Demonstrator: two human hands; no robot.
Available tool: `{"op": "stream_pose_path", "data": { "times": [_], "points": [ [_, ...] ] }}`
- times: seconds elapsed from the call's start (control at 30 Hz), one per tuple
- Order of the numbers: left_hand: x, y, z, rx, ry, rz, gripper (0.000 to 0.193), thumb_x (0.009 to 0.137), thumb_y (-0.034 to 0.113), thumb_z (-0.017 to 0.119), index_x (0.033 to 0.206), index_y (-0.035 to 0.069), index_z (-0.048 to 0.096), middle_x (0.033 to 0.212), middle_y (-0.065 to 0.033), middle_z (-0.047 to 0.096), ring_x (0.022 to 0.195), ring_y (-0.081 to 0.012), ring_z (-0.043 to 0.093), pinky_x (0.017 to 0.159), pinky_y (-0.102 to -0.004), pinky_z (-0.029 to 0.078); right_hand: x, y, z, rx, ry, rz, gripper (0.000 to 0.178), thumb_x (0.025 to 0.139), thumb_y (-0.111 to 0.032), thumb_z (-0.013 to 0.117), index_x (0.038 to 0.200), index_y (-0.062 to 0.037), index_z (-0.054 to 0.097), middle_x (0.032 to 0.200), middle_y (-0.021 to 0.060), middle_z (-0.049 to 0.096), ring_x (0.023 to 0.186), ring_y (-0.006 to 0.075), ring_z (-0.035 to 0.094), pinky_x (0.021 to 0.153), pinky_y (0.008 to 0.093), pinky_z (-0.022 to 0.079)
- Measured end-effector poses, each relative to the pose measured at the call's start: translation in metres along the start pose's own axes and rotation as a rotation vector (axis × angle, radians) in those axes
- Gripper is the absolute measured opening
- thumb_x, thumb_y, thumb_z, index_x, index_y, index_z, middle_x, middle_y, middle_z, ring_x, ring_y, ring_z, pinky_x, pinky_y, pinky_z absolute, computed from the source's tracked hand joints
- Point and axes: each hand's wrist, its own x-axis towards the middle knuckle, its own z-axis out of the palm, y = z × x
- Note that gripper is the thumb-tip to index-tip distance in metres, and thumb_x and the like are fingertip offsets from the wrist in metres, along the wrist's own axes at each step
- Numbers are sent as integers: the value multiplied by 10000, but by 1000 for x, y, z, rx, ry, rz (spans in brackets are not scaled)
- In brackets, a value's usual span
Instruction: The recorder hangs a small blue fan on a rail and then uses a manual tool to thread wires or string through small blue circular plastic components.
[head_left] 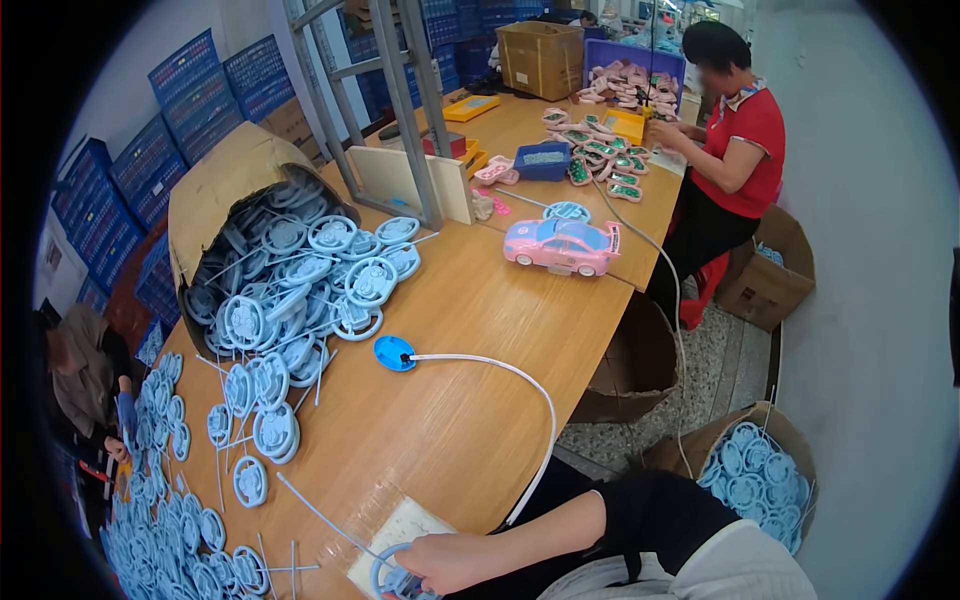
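My right hand [440,563] grips a light blue toy steering wheel [378,574] at the lower edge of the view, its fingers closed around the rim. A thin pale rod [318,512] extends from that wheel up and to the left across the table. Beneath the wheel is a whitish pad [408,520], fixed down with clear tape. My left hand does not show. Farther up the wooden table [450,440] lies a bright blue oval piece [394,353] with a white cable [520,375] that curves to the table's right edge.
A tipped cardboard box [215,190] spills many toy steering wheels [330,255]; another heap [170,530] covers the left side. A pink toy car [562,245] stands beyond, near a metal frame [425,130]. Co-workers sit far right and left. A floor carton [690,455] holds more wheels.
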Motion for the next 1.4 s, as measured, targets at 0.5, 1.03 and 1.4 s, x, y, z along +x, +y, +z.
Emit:
{"op": "stream_pose_path", "data": {
  "times": [0.5,1.03,1.4],
  "points": [
    [4,87,-51,34,472,341,221,914,241,428,967,52,529,722,14,507,584,-68,440,502,-208,347,4,23,-7,-9,39,276,214,768,-176,618,765,-26,466,592,128,538,541,291,540,506,363,424],
    [4,194,-257,828,922,434,298,824,213,580,986,-35,553,875,-90,583,712,-130,561,554,-227,447,88,91,-70,-556,624,27,164,698,-67,578,833,-8,507,860,183,512,838,334,500,709,414,421],
    [-6,109,-108,999,745,995,55,732,-21,585,777,-3,559,962,-135,582,900,-257,541,799,-333,415,241,71,-59,-901,511,-415,361,602,-161,705,902,-57,533,1014,138,483,972,295,450,760,418,395]
  ]
}}
